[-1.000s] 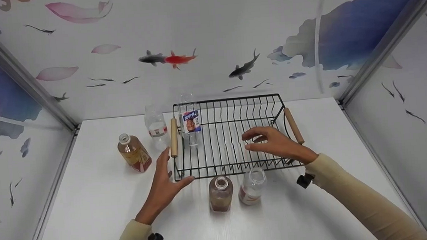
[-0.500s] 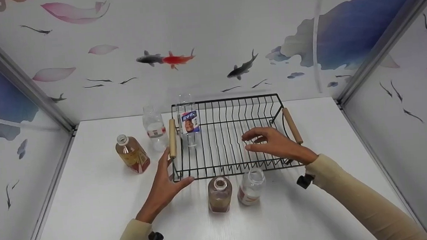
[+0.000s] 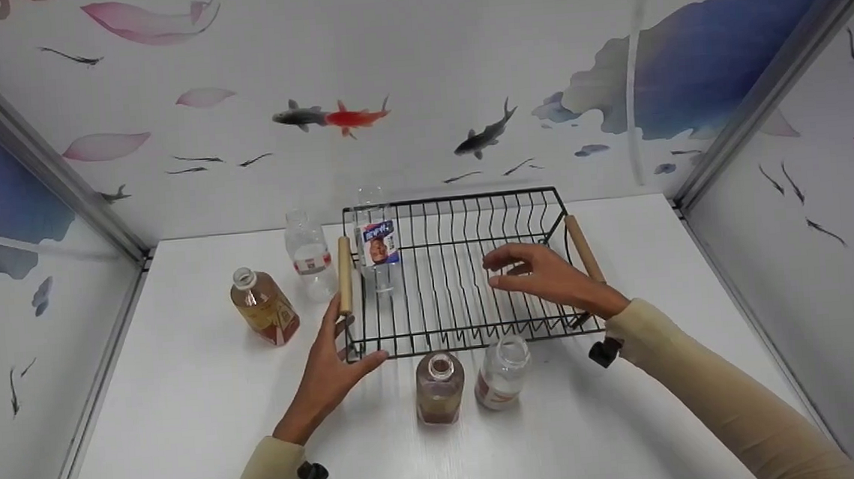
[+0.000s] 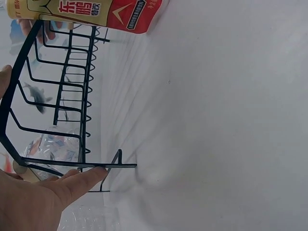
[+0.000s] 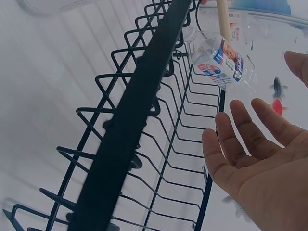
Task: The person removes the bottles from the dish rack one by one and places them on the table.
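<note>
White table (image 3: 185,437), walls all around with painted fish and pink petals on them. On the table sits a black wire rack (image 3: 463,327) with a wooden handle at each end.

One clear bottle with a blue label (image 3: 377,244) stands inside the rack, in the far left corner. It looks like the only one in there so far. Four more bottles are outside — a clear bottle with a red band (image 3: 309,254) just left of the rack, an amber bottle (image 3: 264,308) further left, and in front of the rack a brown bottle (image 3: 439,387) and a bottle with a red and white label (image 3: 502,373) side by side. None of them has a cap on. So the job looks just begun, with most of the bottles not yet in the rack.

The left hand (image 3: 327,370) lies flat and open on the table at the rack's front left corner. Its thumb touches the bottom wire — you can see that from the left wrist too (image 4: 33,199). It holds nothing.

The right hand (image 3: 546,276) hangs over the right half of the rack, near the right handle (image 3: 582,247). Its fingers are spread and loose, and it holds nothing either (image 5: 260,163).
</note>
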Motion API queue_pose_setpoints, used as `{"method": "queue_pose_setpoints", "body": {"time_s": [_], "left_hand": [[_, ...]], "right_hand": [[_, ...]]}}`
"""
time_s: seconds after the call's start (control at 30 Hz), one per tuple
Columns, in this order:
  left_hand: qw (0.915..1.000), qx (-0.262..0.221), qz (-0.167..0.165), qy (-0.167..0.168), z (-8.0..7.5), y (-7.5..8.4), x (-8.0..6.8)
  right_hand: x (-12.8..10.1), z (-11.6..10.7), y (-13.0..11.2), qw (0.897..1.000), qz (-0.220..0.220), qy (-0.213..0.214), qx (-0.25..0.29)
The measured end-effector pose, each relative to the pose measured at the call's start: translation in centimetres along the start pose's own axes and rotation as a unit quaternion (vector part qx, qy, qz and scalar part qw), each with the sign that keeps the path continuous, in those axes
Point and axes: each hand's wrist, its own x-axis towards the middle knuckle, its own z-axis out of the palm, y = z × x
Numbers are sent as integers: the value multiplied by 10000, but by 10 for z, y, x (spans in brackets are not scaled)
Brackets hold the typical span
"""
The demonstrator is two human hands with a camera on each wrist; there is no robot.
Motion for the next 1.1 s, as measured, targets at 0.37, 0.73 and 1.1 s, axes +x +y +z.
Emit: {"method": "queue_pose_setpoints", "body": {"time_s": [0.37, 0.73, 1.1], "left_hand": [[10000, -40, 33, 2, -2, 0, 0], [9998, -180, 3, 12, 1, 0, 0], [9999, -135, -67, 70, 1, -1, -1]], "right_hand": [[17, 3, 4, 9998, 115, -125, -40], [38, 4, 5, 9993, 82, -352, -31], [56, 8, 2, 9990, -4, -421, -147]]}}
